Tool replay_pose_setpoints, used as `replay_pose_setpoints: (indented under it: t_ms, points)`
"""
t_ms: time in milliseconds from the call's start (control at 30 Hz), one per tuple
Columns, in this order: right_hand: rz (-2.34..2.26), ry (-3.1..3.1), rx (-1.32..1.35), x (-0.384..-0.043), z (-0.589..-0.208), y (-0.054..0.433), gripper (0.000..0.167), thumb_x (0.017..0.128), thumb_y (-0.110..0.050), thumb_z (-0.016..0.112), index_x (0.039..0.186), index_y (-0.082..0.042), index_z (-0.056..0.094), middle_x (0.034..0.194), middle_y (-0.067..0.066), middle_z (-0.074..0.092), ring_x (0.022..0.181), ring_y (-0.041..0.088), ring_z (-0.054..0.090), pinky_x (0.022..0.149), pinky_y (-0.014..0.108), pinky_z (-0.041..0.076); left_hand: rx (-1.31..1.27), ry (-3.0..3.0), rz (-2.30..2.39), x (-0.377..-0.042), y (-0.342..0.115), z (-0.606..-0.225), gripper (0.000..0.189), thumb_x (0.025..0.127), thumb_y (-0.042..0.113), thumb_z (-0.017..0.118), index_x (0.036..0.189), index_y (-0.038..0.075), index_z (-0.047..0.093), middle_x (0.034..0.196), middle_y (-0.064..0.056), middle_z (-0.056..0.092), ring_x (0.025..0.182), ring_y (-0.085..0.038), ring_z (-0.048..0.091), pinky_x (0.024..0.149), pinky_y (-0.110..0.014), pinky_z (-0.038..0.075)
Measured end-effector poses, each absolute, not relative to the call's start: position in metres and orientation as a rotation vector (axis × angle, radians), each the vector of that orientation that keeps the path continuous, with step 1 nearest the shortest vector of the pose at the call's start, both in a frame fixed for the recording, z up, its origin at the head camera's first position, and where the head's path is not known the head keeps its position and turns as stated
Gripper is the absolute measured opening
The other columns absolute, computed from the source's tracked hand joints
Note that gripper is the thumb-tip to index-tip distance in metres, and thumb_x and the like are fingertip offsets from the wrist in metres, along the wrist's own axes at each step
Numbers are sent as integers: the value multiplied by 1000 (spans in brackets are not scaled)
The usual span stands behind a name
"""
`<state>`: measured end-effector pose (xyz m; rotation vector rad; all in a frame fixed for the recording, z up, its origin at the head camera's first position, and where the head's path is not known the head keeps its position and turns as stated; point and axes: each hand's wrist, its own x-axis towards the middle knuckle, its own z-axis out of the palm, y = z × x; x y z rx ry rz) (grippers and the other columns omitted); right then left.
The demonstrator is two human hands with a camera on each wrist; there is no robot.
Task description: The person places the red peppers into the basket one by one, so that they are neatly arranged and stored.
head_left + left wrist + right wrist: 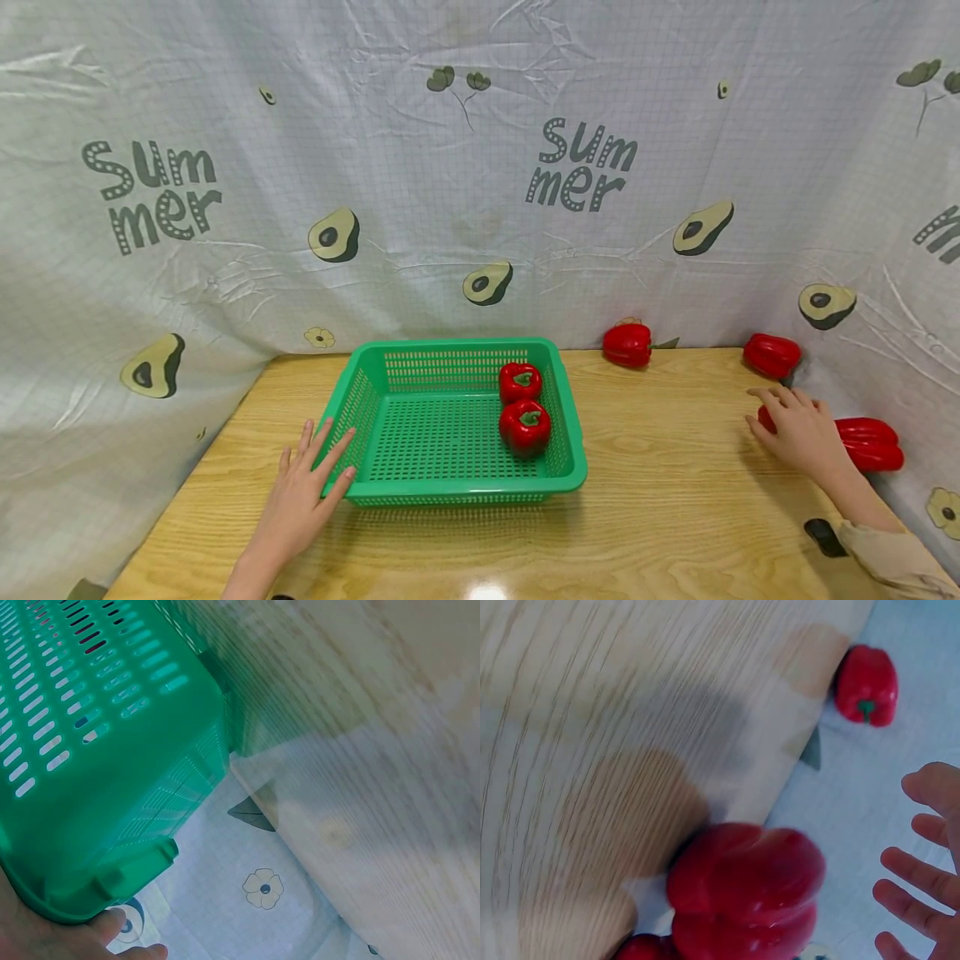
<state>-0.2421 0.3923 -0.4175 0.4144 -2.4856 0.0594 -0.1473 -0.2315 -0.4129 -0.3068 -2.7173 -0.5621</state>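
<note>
My left hand [303,492] rests on the left rim of a green plastic basket [457,485], its fingers spread and fairly straight. In the left wrist view, the fingertips [112,924] show right at the rim. Inside the basket, two red bell peppers, a rear one [517,383] and a front one [520,433], stand along the right wall. Over at the right, my right hand [798,429] hovers with parted fingers above a red bell pepper [765,418], which it mostly hides. Another pepper [873,450] lies beside the wrist; a large pepper [742,889] shows below in the right wrist view.
Two more red bell peppers lie along the table's back edge, one [627,345] right of the basket and one [772,355] in the far right corner. A printed cloth [420,208] hangs behind and at both sides of the wooden table [660,500].
</note>
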Motion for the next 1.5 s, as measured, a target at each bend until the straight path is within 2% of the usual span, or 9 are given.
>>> replay_pose_setpoints:
  t_ms: [133,467,667,900,1100,1500]
  points:
    - [52,-2550,367,-245,-419,403,39,67,-12,70,102,-1,56,96,25,56,85,43,49,62,54,35,-303,-2722,-557,-147,-232,-413,48,91,31,48,136,16,39,145,-18,25,140,-21,-6,98,-68,15]
    - [69,-2674,237,-248,-421,415,41,71,-17,68,105,0,51,97,31,49,86,47,41,65,60,33,-294,-2743,-562,-147,-232,-411,49,91,35,47,137,18,39,145,-18,25,139,-34,5,97,-68,16]
    - [84,-2735,176,-255,-422,420,42,74,-21,66,106,2,50,99,32,47,88,47,38,66,61,31,-297,-2743,-551,-146,-231,-409,49,91,33,47,137,16,38,145,-19,24,140,-26,-3,97,-69,16]
    - [68,-2887,81,-264,-422,429,55,79,-38,60,109,6,45,101,36,42,90,50,33,67,65,31,-290,-2759,-562,-145,-231,-408,50,92,35,46,137,16,38,146,-18,23,140,-28,-2,98,-68,15]
    - [61,-2975,43,-267,-419,432,69,77,-51,57,113,6,44,97,40,44,88,53,35,66,66,32,-291,-2757,-555,-145,-232,-407,49,91,35,46,137,18,38,146,-18,23,140,-28,-1,97,-69,16]
    - [87,-3049,9,-266,-425,436,84,72,-61,58,120,4,38,100,43,46,90,56,36,71,71,26,-297,-2733,-555,-145,-231,-409,49,91,34,47,136,16,39,145,-18,24,140,-29,-1,99,-68,15]
